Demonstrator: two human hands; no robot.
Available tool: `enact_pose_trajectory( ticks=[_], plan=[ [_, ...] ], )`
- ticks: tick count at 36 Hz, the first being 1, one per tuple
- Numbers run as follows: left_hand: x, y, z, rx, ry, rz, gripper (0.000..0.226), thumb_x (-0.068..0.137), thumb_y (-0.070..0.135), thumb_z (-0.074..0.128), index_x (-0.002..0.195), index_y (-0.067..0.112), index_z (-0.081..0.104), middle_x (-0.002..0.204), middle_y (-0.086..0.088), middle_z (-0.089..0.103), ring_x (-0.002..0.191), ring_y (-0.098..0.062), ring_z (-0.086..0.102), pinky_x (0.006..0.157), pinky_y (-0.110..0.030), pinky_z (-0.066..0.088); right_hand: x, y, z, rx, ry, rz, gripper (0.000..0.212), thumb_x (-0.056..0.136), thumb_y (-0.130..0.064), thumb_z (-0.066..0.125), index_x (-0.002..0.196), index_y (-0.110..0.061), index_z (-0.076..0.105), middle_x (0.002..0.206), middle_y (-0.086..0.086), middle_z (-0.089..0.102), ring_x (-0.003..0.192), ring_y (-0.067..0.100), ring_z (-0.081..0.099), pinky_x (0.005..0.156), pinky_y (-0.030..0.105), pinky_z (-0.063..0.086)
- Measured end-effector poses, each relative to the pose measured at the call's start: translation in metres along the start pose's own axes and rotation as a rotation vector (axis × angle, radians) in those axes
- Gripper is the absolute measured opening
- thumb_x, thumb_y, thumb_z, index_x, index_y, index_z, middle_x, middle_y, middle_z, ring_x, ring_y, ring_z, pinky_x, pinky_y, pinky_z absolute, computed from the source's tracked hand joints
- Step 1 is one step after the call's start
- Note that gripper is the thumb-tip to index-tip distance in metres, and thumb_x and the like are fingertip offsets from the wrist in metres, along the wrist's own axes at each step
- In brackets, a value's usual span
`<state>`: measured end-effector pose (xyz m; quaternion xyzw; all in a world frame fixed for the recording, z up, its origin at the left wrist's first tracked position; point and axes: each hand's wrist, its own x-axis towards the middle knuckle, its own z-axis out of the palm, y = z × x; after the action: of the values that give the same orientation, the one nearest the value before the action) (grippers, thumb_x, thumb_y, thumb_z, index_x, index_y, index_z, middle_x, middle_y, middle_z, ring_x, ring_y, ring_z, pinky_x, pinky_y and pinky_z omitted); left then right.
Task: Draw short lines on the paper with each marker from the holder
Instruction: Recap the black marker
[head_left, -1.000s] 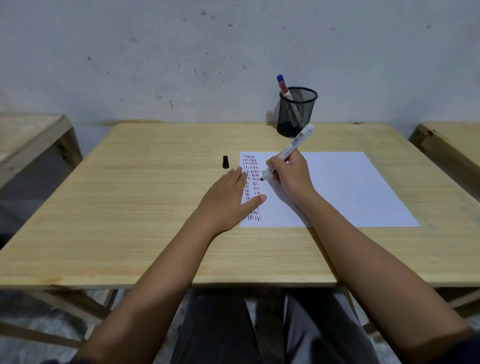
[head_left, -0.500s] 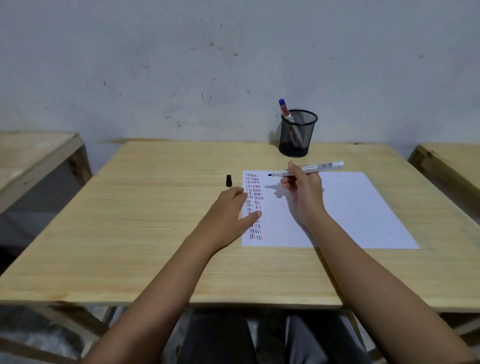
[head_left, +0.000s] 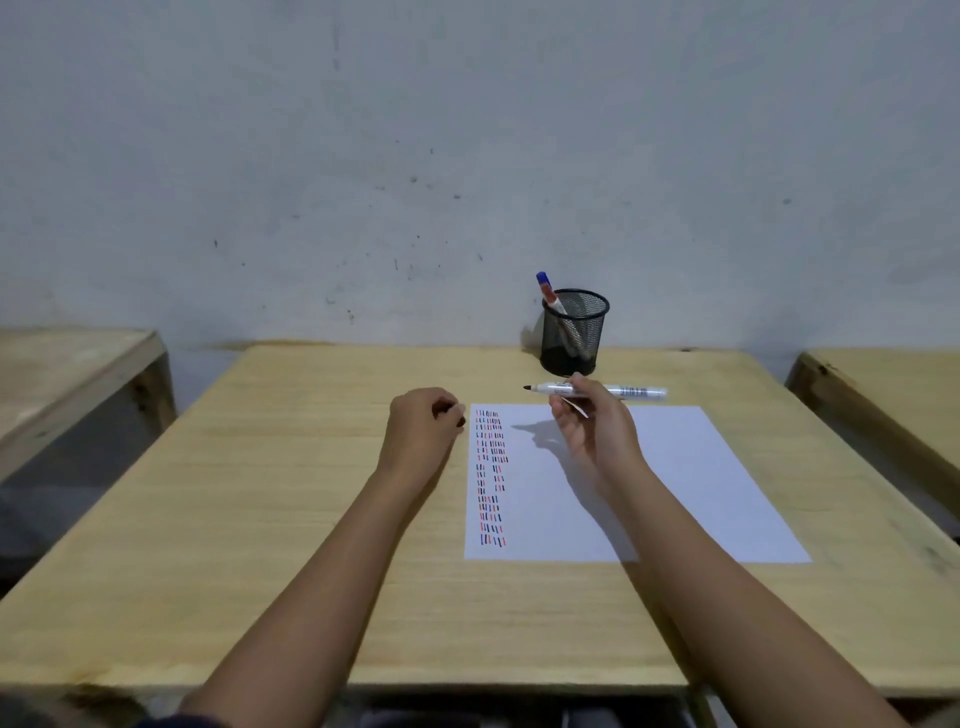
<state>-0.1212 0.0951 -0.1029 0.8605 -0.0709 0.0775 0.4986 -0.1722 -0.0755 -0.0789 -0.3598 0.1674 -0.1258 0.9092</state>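
Head view: your right hand (head_left: 597, 431), right of centre in the frame, grips an uncapped black marker (head_left: 597, 389) horizontally, tip pointing toward frame left, lifted clear of the paper (head_left: 649, 493). Your left hand (head_left: 423, 434), just left of the paper's upper left corner, is curled closed over a small dark object, probably the cap (head_left: 460, 422); most of it is hidden, so this is a judgement. The step in hand appears to be recapping.

1. Bring the cap to the tip, not the tip to the cap, and keep the marker level.
2. Align the cap opening with the tip before pressing; a skewed push may smear ink on your fingers.
3. Press until seated.
4. Return the marker to the mesh holder (head_left: 574, 332), upper centre of the frame, beside the blue-capped marker (head_left: 546, 288) standing in it.

Red, blue and black dashes (head_left: 491, 478) fill the paper's left margin.
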Motion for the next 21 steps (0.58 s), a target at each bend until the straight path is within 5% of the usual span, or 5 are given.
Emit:
enact_pose_trajectory(
  ticks=[7, 21],
  plan=[
    [-0.002, 0.038, 0.009, -0.817, -0.130, -0.280, 0.013, 0.083, 0.005, 0.066, 0.095, 0.000, 0.068, 0.093, -0.013, 0.069, 0.083, -0.016, 0.067, 0.077, -0.020, 0.057, -0.002, -0.018, 0.007, -0.036, -0.033, -0.021, 0.014, 0.090, -0.003, 0.053, 0.077, -0.003, 0.058, 0.069, 0.007, 0.053, 0.046, 0.009, 0.061, 0.051, 0.014, 0.053],
    [-0.004, 0.064, 0.017, -0.939, -0.188, -0.216, 0.017, 0.081, 0.006, 0.068, 0.098, 0.001, 0.069, 0.087, -0.008, 0.072, 0.079, -0.011, 0.070, 0.074, -0.015, 0.055, 0.001, -0.029, 0.012, -0.161, -0.157, -0.100, 0.010, 0.090, -0.006, 0.052, 0.081, -0.003, 0.055, 0.067, 0.008, 0.054, 0.050, 0.008, 0.059, 0.052, 0.014, 0.053]
  ],
)
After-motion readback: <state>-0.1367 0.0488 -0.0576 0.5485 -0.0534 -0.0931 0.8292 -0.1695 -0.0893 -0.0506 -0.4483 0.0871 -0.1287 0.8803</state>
